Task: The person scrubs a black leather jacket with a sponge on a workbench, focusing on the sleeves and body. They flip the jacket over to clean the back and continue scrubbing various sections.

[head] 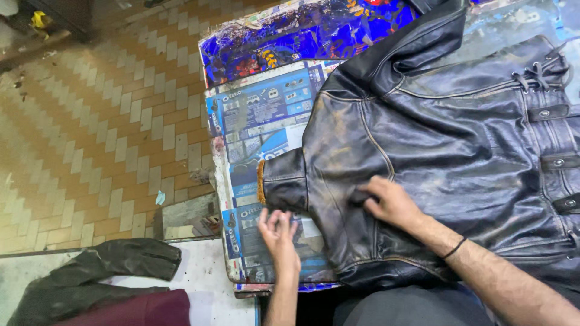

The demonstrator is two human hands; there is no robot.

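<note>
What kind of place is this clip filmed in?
Probably a small leather repair or restoration workshop. A worn black leather jacket lies spread on a worktable covered in printed sheets, both hands on it, and another dark garment lies on a lower surface beside a tiled floor.

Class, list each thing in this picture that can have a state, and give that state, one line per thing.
Black leather jacket: spread flat on the worktable, worn and scuffed.
Jacket sleeve: folded short, its cuff end facing left.
Snap tabs: fastened.
Side lacing: tied.
Left hand: fingers bent, at the sleeve's lower edge.
Right hand: pressed flat on the jacket.
Dark garment: crumpled on the lower surface.
</note>
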